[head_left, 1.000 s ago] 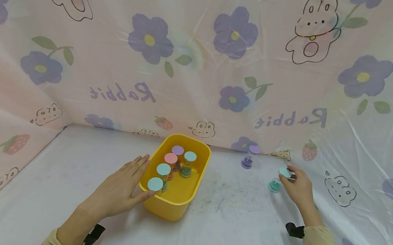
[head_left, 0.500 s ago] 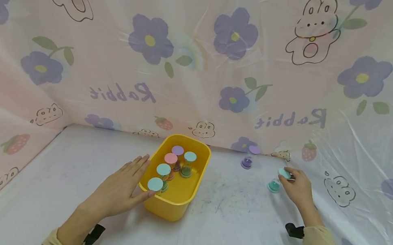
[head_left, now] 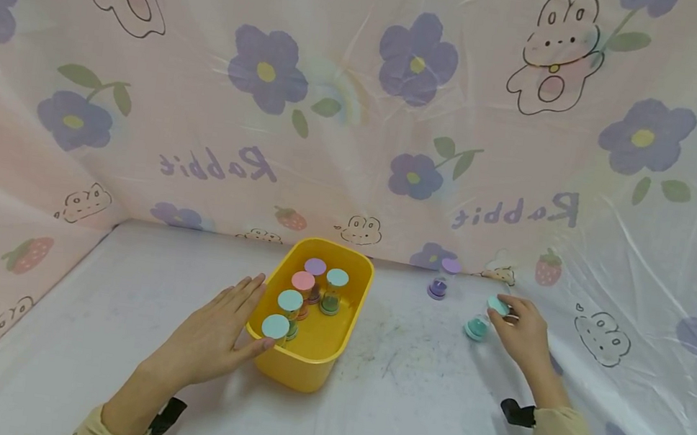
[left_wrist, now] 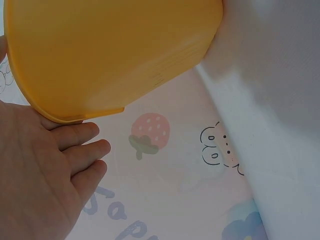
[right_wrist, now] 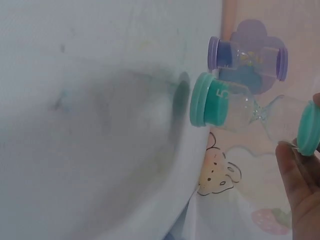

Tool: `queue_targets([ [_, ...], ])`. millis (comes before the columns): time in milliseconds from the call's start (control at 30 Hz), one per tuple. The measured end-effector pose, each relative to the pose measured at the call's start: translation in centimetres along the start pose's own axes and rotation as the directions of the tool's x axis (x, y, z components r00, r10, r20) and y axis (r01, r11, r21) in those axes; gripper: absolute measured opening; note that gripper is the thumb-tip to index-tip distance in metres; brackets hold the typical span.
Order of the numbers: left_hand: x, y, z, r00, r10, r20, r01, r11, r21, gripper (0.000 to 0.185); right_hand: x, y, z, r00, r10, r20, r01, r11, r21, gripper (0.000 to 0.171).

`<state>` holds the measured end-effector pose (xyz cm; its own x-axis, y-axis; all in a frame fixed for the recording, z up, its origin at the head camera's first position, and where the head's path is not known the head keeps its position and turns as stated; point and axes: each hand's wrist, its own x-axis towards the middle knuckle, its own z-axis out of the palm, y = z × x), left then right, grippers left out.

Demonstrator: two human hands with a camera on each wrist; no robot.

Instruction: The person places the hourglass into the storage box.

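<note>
From the head camera: a white, scuffed tabletop (head_left: 392, 397) is walled on three sides by glossy, creased plastic sheeting (head_left: 332, 136) printed with purple flowers, rabbits, strawberries and the word "Rabbit". My left hand (head_left: 209, 342) lies flat, fingers straight, against the near left wall of a rounded yellow plastic tub (head_left: 303, 375), where five small sand timers stand upright, capped teal, pink and purple. My right hand (head_left: 520, 329) pinches the top cap of a teal sand timer (head_left: 485, 316), which is tilted and lifted off the tabletop near the right wall. A purple sand timer (head_left: 443, 278) stands just behind it by the back sheeting. Since a second ago the teal sand timer has shifted slightly left toward the yellow tub and leans more; my left hand has not moved.

From the left wrist: the tub's smooth yellow wall (left_wrist: 110, 55) fills the upper frame, my extended fingers (left_wrist: 75, 150) pressed to its rim.

From the right wrist: the teal sand timer (right_wrist: 250, 112) shows clear waisted glass between two round teal caps, my fingertips (right_wrist: 300, 175) at its upper cap; the purple sand timer (right_wrist: 247, 56) is beyond, apart from it.
</note>
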<state>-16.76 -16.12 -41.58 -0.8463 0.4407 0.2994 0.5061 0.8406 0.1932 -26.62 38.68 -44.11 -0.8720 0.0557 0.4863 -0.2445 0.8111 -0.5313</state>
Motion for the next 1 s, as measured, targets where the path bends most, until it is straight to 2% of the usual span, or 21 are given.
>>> queue_targets([
  [233,0.0,0.0,0.0,1.0,-0.008,0.007,0.008,1.0,0.0,0.096,0.0,-1.7,0.1,0.997,-0.076,-0.022,0.077,0.997,0.03,0.039],
  [433,0.0,0.0,0.1,1.0,-0.001,0.001,0.001,1.0,0.001,0.095,0.5,-3.7,0.0,0.984,-0.162,-0.068,0.167,0.984,0.069,0.038],
  [733,0.0,0.0,0.1,1.0,-0.003,0.002,0.003,1.0,-0.006,0.096,1.2,-6.1,0.3,0.933,-0.322,-0.157,0.34,0.934,0.105,0.039],
  [1000,0.0,0.1,-0.1,1.0,-0.006,0.006,0.006,1.0,-0.006,0.096,1.2,-8.9,0.1,0.928,-0.345,-0.143,0.365,0.919,0.149,0.036],
])
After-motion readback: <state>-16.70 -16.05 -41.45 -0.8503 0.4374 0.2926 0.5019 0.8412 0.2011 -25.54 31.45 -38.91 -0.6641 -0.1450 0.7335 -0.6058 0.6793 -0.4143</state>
